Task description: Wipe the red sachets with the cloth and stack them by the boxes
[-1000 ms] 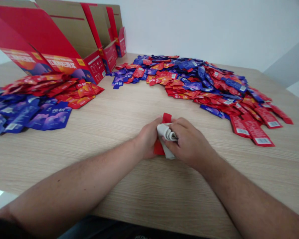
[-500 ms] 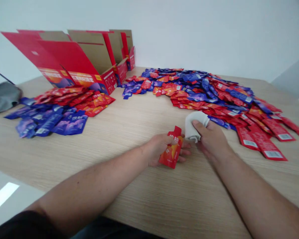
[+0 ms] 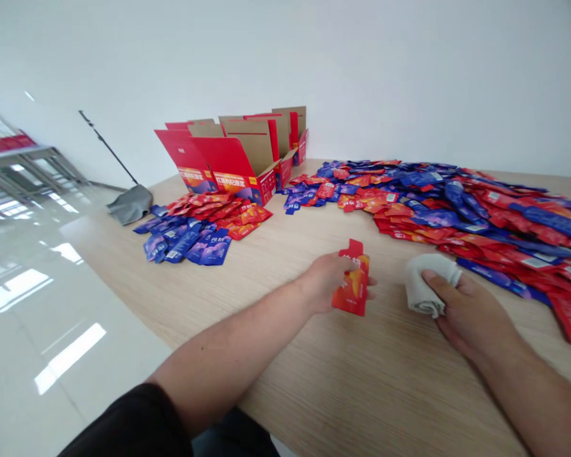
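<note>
My left hand (image 3: 330, 282) is closed on a red pouch (image 3: 354, 289) with an orange picture, its narrow spout end pointing up and the thumb across its front. To the right, a folded whitish cloth (image 3: 423, 282) is gripped in my right hand (image 3: 471, 311), thumb on top. Both hands are over the bare wooden table, with a gap between the pouch and the cloth. Just beyond the right hand spreads a big heap of red and blue pouches (image 3: 438, 212).
Smaller piles of red pouches (image 3: 242, 219) and blue pouches (image 3: 209, 246) lie at the left on the wooden table (image 3: 276, 279). Open red cartons (image 3: 223, 162) stand behind them. A grey cloth (image 3: 132, 204) hangs at the table's left edge, near a thin dark pole (image 3: 107, 146).
The view has swung left, bringing floor and pole into sight. My hands have moved apart; the cloth is now farther from the pouch. Each hand still holds the same thing.
</note>
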`<act>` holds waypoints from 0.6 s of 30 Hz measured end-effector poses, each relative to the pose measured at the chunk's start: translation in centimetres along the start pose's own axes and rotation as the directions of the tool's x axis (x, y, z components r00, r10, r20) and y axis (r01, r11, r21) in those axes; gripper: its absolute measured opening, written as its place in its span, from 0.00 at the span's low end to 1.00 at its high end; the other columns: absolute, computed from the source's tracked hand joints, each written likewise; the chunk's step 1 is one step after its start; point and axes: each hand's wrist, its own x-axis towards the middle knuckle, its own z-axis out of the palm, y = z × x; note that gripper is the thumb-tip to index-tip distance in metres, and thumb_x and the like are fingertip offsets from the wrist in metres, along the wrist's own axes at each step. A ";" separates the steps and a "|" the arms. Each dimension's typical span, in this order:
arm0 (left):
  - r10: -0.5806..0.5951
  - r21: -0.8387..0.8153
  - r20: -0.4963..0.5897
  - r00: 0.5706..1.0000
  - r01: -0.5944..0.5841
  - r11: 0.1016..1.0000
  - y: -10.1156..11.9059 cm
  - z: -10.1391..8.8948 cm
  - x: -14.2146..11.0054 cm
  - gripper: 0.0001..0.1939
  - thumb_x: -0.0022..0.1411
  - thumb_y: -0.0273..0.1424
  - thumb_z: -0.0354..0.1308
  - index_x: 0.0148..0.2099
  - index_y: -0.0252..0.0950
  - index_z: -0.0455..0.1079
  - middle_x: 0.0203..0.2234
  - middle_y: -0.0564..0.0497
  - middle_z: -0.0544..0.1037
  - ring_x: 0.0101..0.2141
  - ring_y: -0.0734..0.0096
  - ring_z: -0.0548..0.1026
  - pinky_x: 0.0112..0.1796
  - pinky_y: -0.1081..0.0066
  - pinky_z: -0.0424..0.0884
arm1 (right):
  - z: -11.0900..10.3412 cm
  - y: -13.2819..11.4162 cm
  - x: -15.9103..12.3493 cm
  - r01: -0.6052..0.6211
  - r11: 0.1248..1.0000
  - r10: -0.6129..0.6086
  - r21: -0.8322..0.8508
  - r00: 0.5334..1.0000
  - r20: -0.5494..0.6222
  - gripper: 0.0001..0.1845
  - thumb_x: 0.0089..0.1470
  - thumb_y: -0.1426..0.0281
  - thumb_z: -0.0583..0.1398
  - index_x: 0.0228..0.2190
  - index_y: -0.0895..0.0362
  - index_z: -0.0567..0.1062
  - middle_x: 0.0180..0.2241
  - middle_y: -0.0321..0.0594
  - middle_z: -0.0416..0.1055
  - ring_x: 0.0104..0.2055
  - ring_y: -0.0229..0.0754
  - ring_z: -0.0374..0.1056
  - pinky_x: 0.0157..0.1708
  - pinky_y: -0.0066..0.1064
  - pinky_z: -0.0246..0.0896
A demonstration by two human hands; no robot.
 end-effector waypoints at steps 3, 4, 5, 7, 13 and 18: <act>0.083 0.061 -0.100 0.992 -0.077 0.995 1.9 -1.8 -0.2 0.14 0.53 0.18 0.52 0.42 0.35 0.69 0.30 0.48 0.75 0.30 0.62 0.79 0.35 0.59 0.80 | -0.2 0.1 0.2 0.001 1.000 -0.001 -0.013 1.000 0.003 0.21 0.38 0.61 0.74 0.37 0.51 0.80 0.30 0.36 0.77 0.28 0.40 0.71 0.24 0.27 0.70; 0.107 0.102 -0.132 0.985 -0.094 0.990 2.6 -2.6 -0.3 0.14 0.52 0.18 0.52 0.42 0.35 0.68 0.29 0.48 0.75 0.30 0.62 0.79 0.35 0.59 0.80 | -0.2 0.1 0.2 0.003 1.000 -0.003 -0.020 1.000 0.005 0.21 0.38 0.61 0.74 0.37 0.52 0.80 0.30 0.37 0.78 0.27 0.41 0.72 0.23 0.28 0.70; 0.131 0.152 -0.158 0.979 -0.107 0.982 3.4 -3.5 -0.6 0.14 0.52 0.18 0.53 0.41 0.34 0.68 0.28 0.48 0.76 0.30 0.63 0.79 0.34 0.60 0.80 | -0.2 0.2 0.2 0.004 1.000 -0.004 -0.027 1.000 0.005 0.21 0.38 0.61 0.74 0.37 0.52 0.80 0.30 0.37 0.78 0.27 0.41 0.72 0.23 0.28 0.71; 0.185 0.284 -0.181 0.966 -0.129 0.950 5.3 -5.7 -1.1 0.13 0.52 0.17 0.55 0.40 0.34 0.68 0.28 0.48 0.77 0.29 0.64 0.79 0.34 0.63 0.79 | -0.2 0.2 0.2 0.010 0.999 -0.010 -0.041 1.000 0.009 0.21 0.39 0.61 0.73 0.37 0.52 0.80 0.30 0.37 0.78 0.27 0.41 0.72 0.23 0.29 0.71; 0.475 0.879 -0.193 0.858 -0.064 0.472 13.0 -12.8 -2.9 0.05 0.58 0.26 0.59 0.39 0.35 0.72 0.33 0.45 0.80 0.32 0.63 0.79 0.37 0.66 0.74 | -0.2 0.3 0.0 0.009 0.998 -0.009 -0.065 1.000 0.000 0.22 0.38 0.59 0.73 0.37 0.52 0.80 0.29 0.38 0.78 0.28 0.42 0.73 0.24 0.28 0.71; 0.662 0.873 -0.055 0.748 0.358 -0.332 18.5 -17.1 -3.4 0.17 0.63 0.31 0.57 0.53 0.33 0.74 0.45 0.39 0.80 0.46 0.51 0.77 0.46 0.64 0.70 | 0.0 0.2 0.0 -0.006 0.999 0.006 -0.053 1.000 0.001 0.24 0.35 0.58 0.74 0.37 0.52 0.80 0.28 0.38 0.77 0.26 0.42 0.72 0.22 0.28 0.71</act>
